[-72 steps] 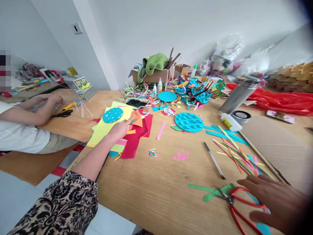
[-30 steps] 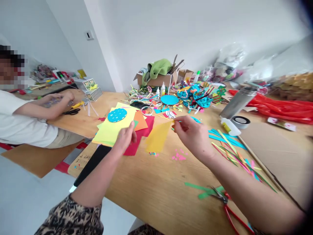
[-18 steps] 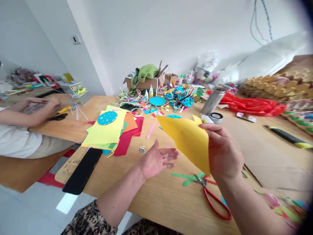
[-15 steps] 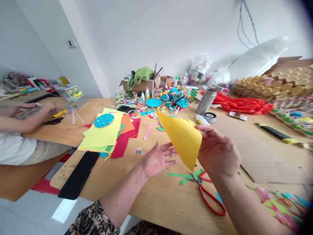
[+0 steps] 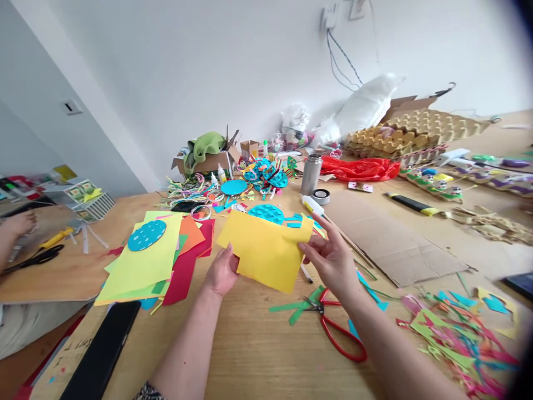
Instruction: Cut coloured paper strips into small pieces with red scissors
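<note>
You hold the yellow sheet [image 5: 262, 247] up in both hands, beyond the red scissors [image 5: 343, 339] and to their left. Your left hand [image 5: 222, 271] grasps its left edge, thumb on the near face and the other fingers mostly hidden behind it. Your right hand [image 5: 333, 261] pinches its right side between thumb and fingers, close to where the sheet curls at the far corner. The sheet tilts and bows a little between your 2 hands.

At the scissors' blades lie 2 green strips [image 5: 285, 306], crossing. The pen [image 5: 307, 273] pokes out just beyond the scissors, partly covered. Well to the left of the scissors is the paper pile [image 5: 139, 261], 1 spotted blue disc [image 5: 146, 235] on top, with the phone [image 5: 102, 355] nearer you. Far beyond the scissors stand the flask [image 5: 311, 175] and, beside it, the tape roll [image 5: 320, 195]. To the scissors' right lie the cardboard [image 5: 391, 236], farther off, and the tangled scraps [image 5: 462, 339].
</note>
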Demonstrator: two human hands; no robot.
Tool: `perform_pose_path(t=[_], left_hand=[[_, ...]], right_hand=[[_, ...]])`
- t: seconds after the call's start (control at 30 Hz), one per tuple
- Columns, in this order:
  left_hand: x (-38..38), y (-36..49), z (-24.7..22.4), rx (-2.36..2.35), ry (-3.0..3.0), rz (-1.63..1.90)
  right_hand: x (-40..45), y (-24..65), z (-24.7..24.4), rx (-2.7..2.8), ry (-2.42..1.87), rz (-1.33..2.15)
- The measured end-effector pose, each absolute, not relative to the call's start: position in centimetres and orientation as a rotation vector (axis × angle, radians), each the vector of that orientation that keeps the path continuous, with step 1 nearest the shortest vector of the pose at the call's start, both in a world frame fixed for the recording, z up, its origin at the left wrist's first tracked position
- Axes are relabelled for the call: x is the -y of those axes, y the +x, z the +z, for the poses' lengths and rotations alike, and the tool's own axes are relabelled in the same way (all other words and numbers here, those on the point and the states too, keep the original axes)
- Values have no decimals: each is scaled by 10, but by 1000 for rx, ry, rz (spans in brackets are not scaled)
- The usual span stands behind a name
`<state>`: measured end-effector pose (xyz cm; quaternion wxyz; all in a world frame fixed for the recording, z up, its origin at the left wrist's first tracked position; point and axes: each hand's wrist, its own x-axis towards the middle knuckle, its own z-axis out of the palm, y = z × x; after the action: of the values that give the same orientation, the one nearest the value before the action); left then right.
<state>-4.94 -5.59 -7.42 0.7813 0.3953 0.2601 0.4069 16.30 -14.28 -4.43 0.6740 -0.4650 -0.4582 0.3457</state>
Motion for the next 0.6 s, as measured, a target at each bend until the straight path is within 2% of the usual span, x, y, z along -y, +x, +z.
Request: perform_pose_path(t=[0.23,0.47,0.6], left_hand=[[61,-43,-85,-784,1102,907],[68,-37,-82,-777,1182,979],[68,-38,-83,-858,1356,967]], right_hand=[[139,167,-50,863,-1024,838],[129,175,-64,581,-1053,1106],[127,174,-68,586,-1080,1014]])
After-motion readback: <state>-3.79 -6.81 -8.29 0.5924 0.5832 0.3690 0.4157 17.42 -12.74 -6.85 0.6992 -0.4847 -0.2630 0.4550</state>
